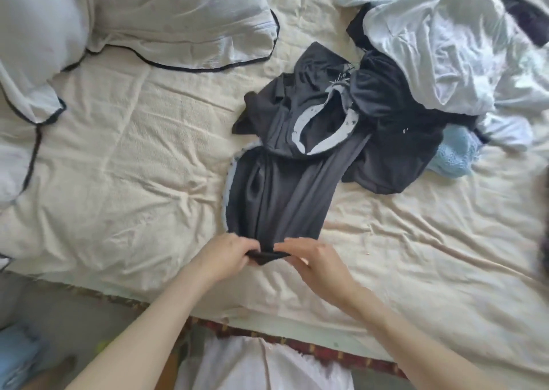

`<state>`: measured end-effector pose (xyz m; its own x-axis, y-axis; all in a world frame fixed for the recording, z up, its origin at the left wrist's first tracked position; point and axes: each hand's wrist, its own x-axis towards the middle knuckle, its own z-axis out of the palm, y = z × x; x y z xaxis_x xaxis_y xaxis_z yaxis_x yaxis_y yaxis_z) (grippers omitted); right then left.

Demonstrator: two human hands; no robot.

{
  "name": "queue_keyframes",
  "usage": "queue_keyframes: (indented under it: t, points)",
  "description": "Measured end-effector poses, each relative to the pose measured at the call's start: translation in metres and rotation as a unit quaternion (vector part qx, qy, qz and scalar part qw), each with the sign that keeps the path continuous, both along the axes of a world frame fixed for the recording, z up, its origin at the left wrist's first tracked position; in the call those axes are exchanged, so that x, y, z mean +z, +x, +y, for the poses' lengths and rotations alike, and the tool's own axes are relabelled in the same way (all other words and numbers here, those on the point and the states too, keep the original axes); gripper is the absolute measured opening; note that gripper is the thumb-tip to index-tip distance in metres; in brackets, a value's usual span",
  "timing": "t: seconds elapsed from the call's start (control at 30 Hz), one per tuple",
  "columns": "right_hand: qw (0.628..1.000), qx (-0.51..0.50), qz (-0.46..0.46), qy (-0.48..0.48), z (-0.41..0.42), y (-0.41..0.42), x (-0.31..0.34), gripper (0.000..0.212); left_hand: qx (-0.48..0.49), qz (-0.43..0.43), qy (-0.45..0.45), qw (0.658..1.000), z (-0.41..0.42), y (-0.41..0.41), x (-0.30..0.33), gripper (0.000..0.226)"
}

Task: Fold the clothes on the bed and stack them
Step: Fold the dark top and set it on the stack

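Fingers of my left hand (227,254) pinch the dark garment (282,187) at its near hem. My right hand (316,260) pinches it just beside, both forearms angled inward.

two hands (228,256), two pillows (184,18), one bed (118,152)

1. A white pillow (184,18) with black piping is lying at the far left of the cream bedsheet (118,167).
2. A red patterned mattress edge (326,351) is showing just below the cream bedsheet.
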<state>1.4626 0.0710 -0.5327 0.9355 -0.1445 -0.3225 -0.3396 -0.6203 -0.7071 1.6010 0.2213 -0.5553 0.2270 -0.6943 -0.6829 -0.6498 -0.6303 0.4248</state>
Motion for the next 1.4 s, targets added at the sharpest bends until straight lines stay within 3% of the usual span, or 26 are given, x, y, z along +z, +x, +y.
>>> queue_keyframes:
  t: [0.1, 0.2, 0.27, 0.33, 0.47, 0.57, 0.7, 0.8, 0.9, 1.03, 1.1, 1.17, 1.23, 1.3, 1.4]
  points:
    - [0.990, 0.070, 0.106, 0.056, 0.025, -0.018, -0.008, 0.026, -0.022, 0.055, 0.092, 0.994, 0.026, -0.020, -0.001, 0.027]
    - [0.981, 0.058, 0.173, 0.063, 0.020, -0.019, -0.017, 0.025, 0.004, 0.092, 0.142, 0.986, 0.036, -0.028, -0.009, 0.035]
    - [0.988, 0.002, 0.150, 0.027, 0.003, -0.010, -0.025, 0.022, 0.026, 0.082, 0.106, 0.991, 0.030, -0.023, -0.015, 0.036]
    - [0.990, -0.088, 0.108, -0.034, -0.019, 0.008, -0.031, 0.023, 0.036, 0.015, 0.024, 0.999, 0.014, -0.014, -0.020, 0.037]
    - [0.957, -0.252, 0.103, -0.102, -0.063, 0.047, -0.045, 0.015, 0.027, -0.120, -0.108, 0.986, -0.033, 0.003, -0.032, 0.052]
    - [0.911, -0.361, 0.195, -0.029, -0.081, 0.062, -0.069, 0.018, -0.027, -0.155, -0.113, 0.981, -0.076, 0.016, -0.049, 0.063]
    - [0.745, -0.555, 0.222, 0.295, -0.082, 0.066, -0.083, 0.028, -0.060, -0.148, -0.079, 0.984, -0.103, 0.030, -0.064, 0.049]
    - [0.745, -0.545, 0.235, 0.306, -0.078, 0.072, -0.085, 0.011, -0.064, -0.132, -0.081, 0.986, -0.096, 0.030, -0.055, 0.027]
    - [0.741, -0.569, 0.228, 0.274, -0.065, 0.076, -0.074, 0.017, -0.023, -0.086, -0.089, 0.992, -0.080, 0.023, -0.035, 0.018]
    - [0.679, -0.618, 0.145, 0.368, -0.051, 0.082, -0.041, 0.027, 0.103, 0.027, -0.090, 0.990, -0.057, 0.009, 0.003, 0.017]
    - [0.718, -0.589, 0.120, 0.351, -0.049, 0.085, -0.011, 0.026, 0.143, 0.075, -0.102, 0.982, -0.050, 0.007, 0.026, 0.016]
    - [0.811, -0.504, 0.106, 0.279, -0.048, 0.085, 0.024, 0.019, 0.189, 0.084, -0.137, 0.969, -0.047, 0.011, 0.049, 0.018]
    - [0.887, -0.407, 0.072, 0.205, -0.050, 0.086, 0.062, 0.021, 0.231, 0.039, -0.191, 0.953, -0.046, 0.025, 0.071, 0.023]
    - [0.932, -0.319, 0.034, 0.170, -0.050, 0.088, 0.105, 0.021, 0.257, -0.020, -0.254, 0.932, -0.046, 0.042, 0.097, 0.027]
    - [0.972, -0.191, 0.009, 0.134, -0.041, 0.088, 0.170, 0.016, 0.220, -0.065, -0.346, 0.910, -0.040, 0.062, 0.145, 0.044]
